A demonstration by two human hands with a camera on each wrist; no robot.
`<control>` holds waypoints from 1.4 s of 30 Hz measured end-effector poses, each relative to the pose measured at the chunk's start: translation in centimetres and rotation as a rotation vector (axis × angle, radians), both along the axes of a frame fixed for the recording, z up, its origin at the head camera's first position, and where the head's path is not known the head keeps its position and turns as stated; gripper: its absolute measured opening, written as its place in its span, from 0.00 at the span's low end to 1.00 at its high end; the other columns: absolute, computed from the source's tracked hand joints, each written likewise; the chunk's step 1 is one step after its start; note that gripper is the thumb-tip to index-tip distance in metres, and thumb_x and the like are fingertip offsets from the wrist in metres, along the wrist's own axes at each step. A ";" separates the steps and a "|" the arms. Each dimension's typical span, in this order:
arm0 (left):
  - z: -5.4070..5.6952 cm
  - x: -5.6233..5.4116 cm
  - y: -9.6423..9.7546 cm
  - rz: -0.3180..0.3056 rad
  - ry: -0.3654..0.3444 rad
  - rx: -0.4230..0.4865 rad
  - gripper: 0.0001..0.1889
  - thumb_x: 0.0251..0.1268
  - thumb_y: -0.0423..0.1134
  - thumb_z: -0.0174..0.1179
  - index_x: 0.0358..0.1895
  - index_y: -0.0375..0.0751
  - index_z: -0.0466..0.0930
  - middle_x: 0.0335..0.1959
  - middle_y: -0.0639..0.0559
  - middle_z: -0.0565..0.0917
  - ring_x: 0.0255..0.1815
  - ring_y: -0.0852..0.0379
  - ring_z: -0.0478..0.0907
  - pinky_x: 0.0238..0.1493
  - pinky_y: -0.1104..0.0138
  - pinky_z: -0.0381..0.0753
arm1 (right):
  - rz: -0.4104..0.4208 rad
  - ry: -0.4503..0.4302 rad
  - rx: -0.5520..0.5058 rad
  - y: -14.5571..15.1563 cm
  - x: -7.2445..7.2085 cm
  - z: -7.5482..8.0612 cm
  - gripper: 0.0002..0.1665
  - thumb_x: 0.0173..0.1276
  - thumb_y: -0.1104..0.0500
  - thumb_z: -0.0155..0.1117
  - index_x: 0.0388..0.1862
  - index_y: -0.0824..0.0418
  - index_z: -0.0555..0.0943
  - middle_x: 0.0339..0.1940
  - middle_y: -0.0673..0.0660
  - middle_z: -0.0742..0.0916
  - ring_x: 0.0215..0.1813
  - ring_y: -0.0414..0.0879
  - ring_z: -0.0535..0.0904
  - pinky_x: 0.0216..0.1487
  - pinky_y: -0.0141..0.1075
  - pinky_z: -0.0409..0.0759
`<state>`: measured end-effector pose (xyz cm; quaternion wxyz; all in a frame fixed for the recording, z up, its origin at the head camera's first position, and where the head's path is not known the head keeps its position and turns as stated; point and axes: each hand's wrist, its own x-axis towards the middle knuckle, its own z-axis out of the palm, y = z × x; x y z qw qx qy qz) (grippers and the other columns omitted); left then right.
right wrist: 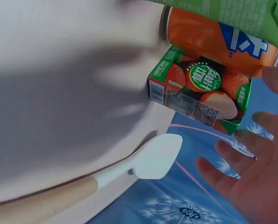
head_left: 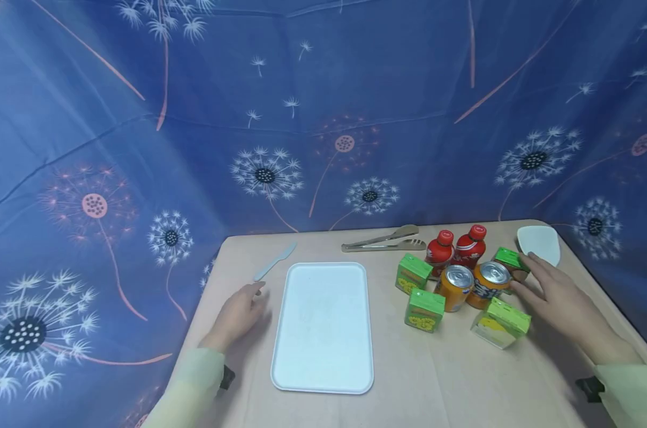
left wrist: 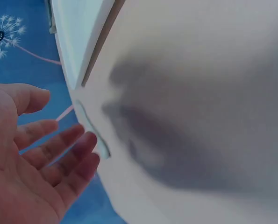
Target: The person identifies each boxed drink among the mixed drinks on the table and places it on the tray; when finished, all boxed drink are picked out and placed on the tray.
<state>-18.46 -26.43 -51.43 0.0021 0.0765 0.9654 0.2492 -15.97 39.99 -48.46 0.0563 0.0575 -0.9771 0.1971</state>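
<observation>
My right hand (head_left: 556,297) is spread beside a juice box with fruit pictures (right wrist: 199,88) at the right of the drinks. Its thumb is near an orange soda can (head_left: 488,284); whether it touches is hard to tell. In the right wrist view the fingers are loosely bent with nothing held. A yellow-green drink box (head_left: 501,323) stands nearer the front edge. My left hand (head_left: 238,315) hovers left of the white tray (head_left: 322,327), fingers relaxed and holding nothing. Just past its fingertips lies a pale blue knife (head_left: 275,261).
Two red-capped bottles (head_left: 455,248), another orange can (head_left: 455,288) and two green drink boxes (head_left: 424,310) make up the rest of the cluster. Metal tongs (head_left: 383,240) lie at the back. A white spatula (right wrist: 157,156) with a wooden handle lies along the right edge.
</observation>
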 end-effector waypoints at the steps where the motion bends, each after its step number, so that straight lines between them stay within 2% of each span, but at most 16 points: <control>1: -0.3 0.1 0.2 0.009 -0.021 0.011 0.25 0.78 0.42 0.60 0.73 0.37 0.74 0.55 0.41 0.84 0.53 0.42 0.83 0.57 0.45 0.81 | -0.009 -0.004 -0.009 0.0 -0.1 0.0 0.50 0.81 0.40 0.59 0.86 0.64 0.51 0.81 0.78 0.57 0.73 0.83 0.55 0.59 0.82 0.57; 5: -1.5 0.4 0.9 0.031 -0.073 0.050 0.25 0.75 0.40 0.63 0.71 0.37 0.76 0.47 0.46 0.86 0.45 0.50 0.83 0.53 0.49 0.83 | -0.020 -0.017 -0.056 0.2 -0.6 -0.2 0.47 0.83 0.41 0.56 0.86 0.64 0.50 0.82 0.77 0.55 0.76 0.82 0.52 0.61 0.81 0.55; 9: -2.4 0.7 1.5 0.054 -0.094 0.103 0.24 0.75 0.40 0.63 0.70 0.37 0.77 0.48 0.44 0.86 0.40 0.54 0.83 0.55 0.48 0.83 | -0.036 -0.040 -0.106 0.3 -1.0 -0.5 0.45 0.85 0.41 0.50 0.86 0.65 0.49 0.81 0.78 0.55 0.77 0.81 0.50 0.63 0.81 0.53; 12: -2.9 0.8 1.9 0.087 -0.113 0.157 0.23 0.76 0.40 0.62 0.70 0.38 0.77 0.51 0.42 0.85 0.37 0.58 0.83 0.54 0.49 0.84 | -0.045 -0.030 -0.127 0.5 -1.4 -0.8 0.45 0.85 0.42 0.50 0.86 0.66 0.49 0.80 0.79 0.57 0.76 0.82 0.51 0.63 0.81 0.54; 16: -3.5 0.9 2.4 0.126 -0.147 0.232 0.23 0.77 0.41 0.61 0.70 0.40 0.77 0.48 0.46 0.85 0.30 0.60 0.82 0.43 0.57 0.86 | -0.051 -0.012 -0.145 0.9 -1.9 -1.3 0.44 0.85 0.45 0.53 0.85 0.67 0.50 0.78 0.81 0.60 0.74 0.83 0.54 0.62 0.80 0.57; 21: -3.8 1.1 2.8 0.141 -0.176 0.290 0.24 0.77 0.39 0.60 0.72 0.40 0.75 0.39 0.51 0.82 0.26 0.59 0.81 0.32 0.64 0.83 | -0.059 -0.017 -0.166 1.0 -2.4 -1.5 0.44 0.85 0.47 0.54 0.84 0.69 0.51 0.77 0.82 0.61 0.73 0.83 0.56 0.58 0.80 0.62; 25: -3.8 1.3 3.1 0.142 -0.187 0.328 0.25 0.77 0.38 0.61 0.73 0.38 0.73 0.35 0.51 0.82 0.25 0.57 0.81 0.28 0.63 0.84 | -0.042 0.001 -0.192 1.2 -2.7 -1.8 0.43 0.84 0.50 0.56 0.84 0.70 0.52 0.76 0.82 0.61 0.73 0.83 0.56 0.63 0.80 0.57; 29: -3.8 1.5 3.5 0.146 -0.205 0.367 0.25 0.76 0.37 0.61 0.73 0.36 0.73 0.34 0.50 0.82 0.23 0.55 0.81 0.24 0.62 0.84 | -0.023 0.014 -0.218 1.4 -3.1 -2.1 0.43 0.83 0.51 0.58 0.83 0.71 0.53 0.75 0.83 0.63 0.72 0.83 0.57 0.63 0.80 0.57; 32: -3.9 1.5 3.7 0.150 -0.205 0.357 0.25 0.76 0.37 0.61 0.73 0.37 0.74 0.35 0.50 0.82 0.24 0.55 0.80 0.26 0.62 0.83 | -0.032 -0.002 -0.259 1.5 -3.4 -2.4 0.43 0.83 0.51 0.58 0.83 0.71 0.53 0.73 0.83 0.65 0.69 0.84 0.59 0.59 0.79 0.61; 38: -4.5 1.5 3.7 0.146 -0.189 0.328 0.23 0.77 0.37 0.59 0.72 0.41 0.76 0.38 0.53 0.81 0.31 0.56 0.79 0.32 0.63 0.82 | -0.121 -0.070 -0.349 1.6 -3.4 -2.7 0.44 0.83 0.45 0.57 0.83 0.69 0.54 0.69 0.83 0.67 0.66 0.86 0.62 0.53 0.76 0.72; 40: -4.7 1.5 3.7 0.145 -0.182 0.329 0.22 0.78 0.38 0.59 0.72 0.42 0.76 0.38 0.54 0.81 0.34 0.57 0.79 0.36 0.62 0.81 | -0.133 -0.077 -0.375 1.7 -3.4 -2.8 0.44 0.82 0.45 0.58 0.82 0.69 0.56 0.69 0.82 0.68 0.66 0.85 0.64 0.52 0.68 0.79; 42: -5.0 1.5 3.7 0.148 -0.180 0.336 0.22 0.79 0.39 0.59 0.72 0.44 0.77 0.37 0.55 0.81 0.37 0.58 0.79 0.41 0.61 0.81 | -0.134 -0.075 -0.405 1.9 -3.4 -2.9 0.43 0.82 0.45 0.59 0.81 0.69 0.58 0.69 0.81 0.69 0.66 0.83 0.65 0.47 0.54 0.86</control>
